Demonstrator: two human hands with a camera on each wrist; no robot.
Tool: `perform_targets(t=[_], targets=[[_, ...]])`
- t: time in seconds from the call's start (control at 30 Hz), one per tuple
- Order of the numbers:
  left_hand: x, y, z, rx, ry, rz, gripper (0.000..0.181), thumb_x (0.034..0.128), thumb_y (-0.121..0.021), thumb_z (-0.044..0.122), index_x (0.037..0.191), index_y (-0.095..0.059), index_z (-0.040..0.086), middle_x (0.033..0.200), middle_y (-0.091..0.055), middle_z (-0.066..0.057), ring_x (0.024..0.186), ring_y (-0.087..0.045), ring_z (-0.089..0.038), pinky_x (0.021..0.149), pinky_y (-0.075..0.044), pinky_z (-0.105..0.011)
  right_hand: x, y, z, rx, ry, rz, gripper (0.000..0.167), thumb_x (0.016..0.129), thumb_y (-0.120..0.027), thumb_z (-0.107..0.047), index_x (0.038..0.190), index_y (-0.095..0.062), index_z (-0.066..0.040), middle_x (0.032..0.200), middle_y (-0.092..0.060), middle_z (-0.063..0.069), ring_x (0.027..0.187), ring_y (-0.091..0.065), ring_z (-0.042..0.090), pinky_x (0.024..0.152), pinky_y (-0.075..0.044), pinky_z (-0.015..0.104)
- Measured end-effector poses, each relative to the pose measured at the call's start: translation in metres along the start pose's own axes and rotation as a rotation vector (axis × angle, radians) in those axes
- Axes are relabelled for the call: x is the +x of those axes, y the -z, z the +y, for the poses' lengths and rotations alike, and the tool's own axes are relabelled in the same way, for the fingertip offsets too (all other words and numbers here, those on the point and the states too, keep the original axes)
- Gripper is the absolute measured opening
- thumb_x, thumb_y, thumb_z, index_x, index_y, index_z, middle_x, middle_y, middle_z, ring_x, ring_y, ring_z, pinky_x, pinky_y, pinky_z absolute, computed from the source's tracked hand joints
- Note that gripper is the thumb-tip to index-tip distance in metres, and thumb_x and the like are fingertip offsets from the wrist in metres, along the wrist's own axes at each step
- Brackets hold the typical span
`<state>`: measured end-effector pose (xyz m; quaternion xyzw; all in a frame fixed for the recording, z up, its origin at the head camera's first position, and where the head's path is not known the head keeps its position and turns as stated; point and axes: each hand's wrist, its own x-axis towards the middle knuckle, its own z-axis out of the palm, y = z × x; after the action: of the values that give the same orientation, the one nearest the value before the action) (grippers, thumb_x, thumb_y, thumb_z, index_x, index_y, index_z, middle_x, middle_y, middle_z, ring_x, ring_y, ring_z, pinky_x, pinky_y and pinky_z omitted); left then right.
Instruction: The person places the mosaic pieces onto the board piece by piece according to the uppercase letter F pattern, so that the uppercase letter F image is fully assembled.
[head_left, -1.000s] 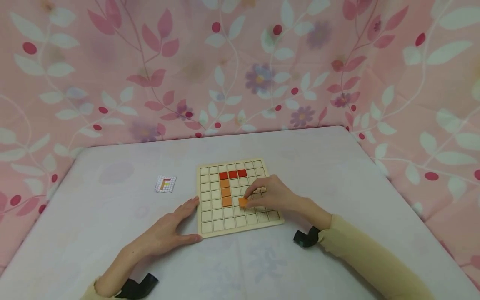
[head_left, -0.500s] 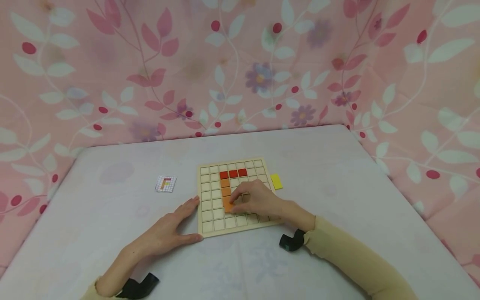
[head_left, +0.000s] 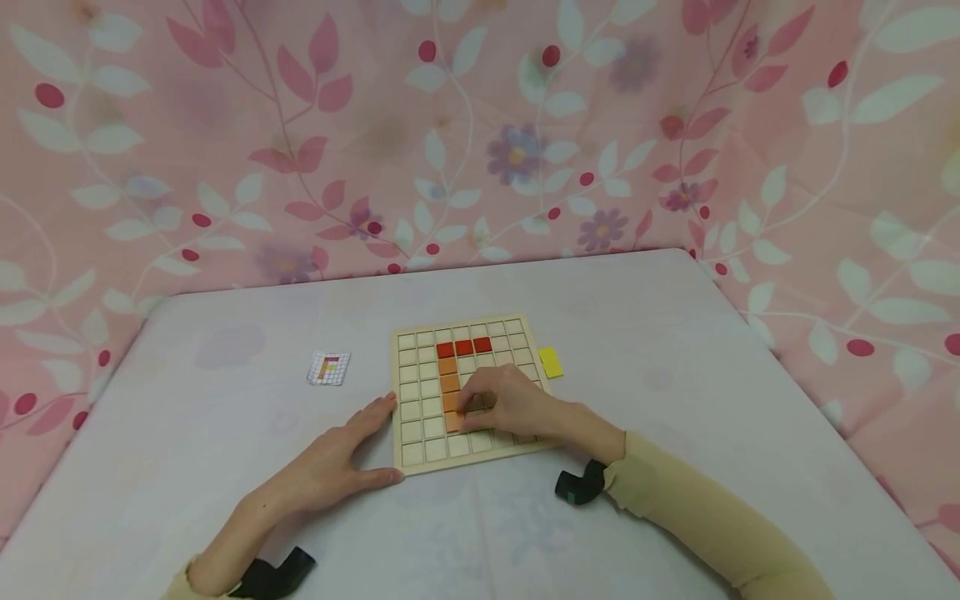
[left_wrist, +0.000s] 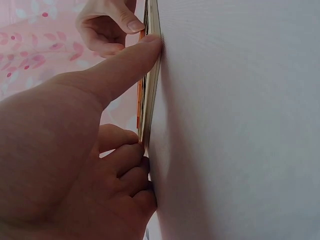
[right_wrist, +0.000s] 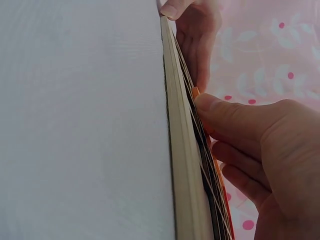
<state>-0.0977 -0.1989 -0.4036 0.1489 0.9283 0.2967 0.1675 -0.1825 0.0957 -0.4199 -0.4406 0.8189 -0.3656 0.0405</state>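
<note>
A pale wooden grid board [head_left: 480,458] lies on the table. A row of red tiles [head_left: 464,347] and a column of orange tiles [head_left: 449,383] sit in its cells. My right hand [head_left: 517,404] pinches an orange tile [head_left: 453,422] between thumb and fingers at the column's near end. In the right wrist view, that tile [right_wrist: 195,92] shows beneath the thumb, at the board's surface. My left hand [head_left: 330,467] rests at the board's left side, thumb on the near corner and fingertips on the edge. Part of the grid is hidden under the right hand.
Beside the board's right edge lies a yellow tile [head_left: 551,362]. A small pattern card [head_left: 328,368] with a coloured grid design lies on the white-covered table [head_left: 637,325], left of the board. Pink floral cloth [head_left: 480,133] hangs behind the table.
My right hand has moved left across the board, bringing the orange tile to the near end of the orange column. This uncovered the yellow tile. The left hand stays in place.
</note>
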Motion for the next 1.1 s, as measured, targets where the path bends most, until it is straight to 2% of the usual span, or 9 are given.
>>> perform_targets(t=[0.13,0.47,0.57,0.7,0.87,1.1], targets=[[0.0,0.001,0.0,0.003,-0.007,0.002,0.102,0.0806,-0.075,0.06,0.161,-0.023,0.024,0.165,-0.026,-0.007,0.151,-0.023,-0.036,0.116,-0.026,-0.063,0.0,0.0,0.001,-0.013,0.023,0.009,0.021,0.08,-0.085,-0.024,0.097,-0.076,-0.016,0.095,-0.072,-0.008,0.088,-0.066,0.009,0.078,-0.054,0.025],[0.0,0.0,0.0,0.004,-0.013,0.006,0.102,0.0809,-0.076,0.058,0.161,-0.023,0.023,0.165,-0.025,-0.007,0.151,-0.023,-0.036,0.116,-0.027,-0.062,0.001,0.0,-0.003,-0.018,0.013,0.002,0.021,0.081,-0.085,-0.022,0.098,-0.076,-0.014,0.096,-0.073,-0.006,0.09,-0.066,0.009,0.081,-0.053,0.023],[0.0,0.0,-0.001,-0.003,-0.006,0.003,0.102,0.081,-0.076,0.058,0.161,-0.022,0.024,0.166,-0.024,-0.007,0.151,-0.023,-0.036,0.116,-0.028,-0.062,0.0,0.004,-0.003,-0.016,-0.012,-0.002,0.021,0.082,-0.084,-0.025,0.099,-0.076,-0.016,0.097,-0.072,-0.008,0.09,-0.064,0.008,0.08,-0.052,0.023],[0.002,-0.002,-0.001,-0.013,0.001,-0.001,0.103,0.0803,-0.077,0.056,0.161,-0.022,0.024,0.166,-0.024,-0.005,0.152,-0.022,-0.034,0.117,-0.028,-0.06,-0.002,0.02,0.001,0.041,-0.053,0.064,0.018,0.083,-0.084,-0.023,0.098,-0.077,-0.015,0.096,-0.073,-0.008,0.092,-0.065,0.01,0.085,-0.055,0.032],[0.002,-0.004,-0.002,-0.011,-0.007,0.002,0.104,0.0797,-0.077,0.057,0.161,-0.022,0.024,0.166,-0.024,-0.005,0.152,-0.022,-0.033,0.117,-0.028,-0.059,-0.014,0.053,0.02,0.088,-0.12,0.184,0.019,0.082,-0.084,-0.022,0.096,-0.077,-0.012,0.094,-0.075,-0.006,0.095,-0.069,0.014,0.09,-0.054,0.048],[0.001,-0.003,-0.001,-0.005,-0.007,0.011,0.103,0.0799,-0.077,0.056,0.161,-0.022,0.023,0.166,-0.024,-0.006,0.152,-0.022,-0.034,0.117,-0.026,-0.061,-0.042,0.085,0.049,0.034,-0.297,0.271,0.018,0.082,-0.084,-0.03,0.095,-0.078,-0.02,0.093,-0.074,-0.011,0.097,-0.067,0.016,0.097,-0.048,0.051]])
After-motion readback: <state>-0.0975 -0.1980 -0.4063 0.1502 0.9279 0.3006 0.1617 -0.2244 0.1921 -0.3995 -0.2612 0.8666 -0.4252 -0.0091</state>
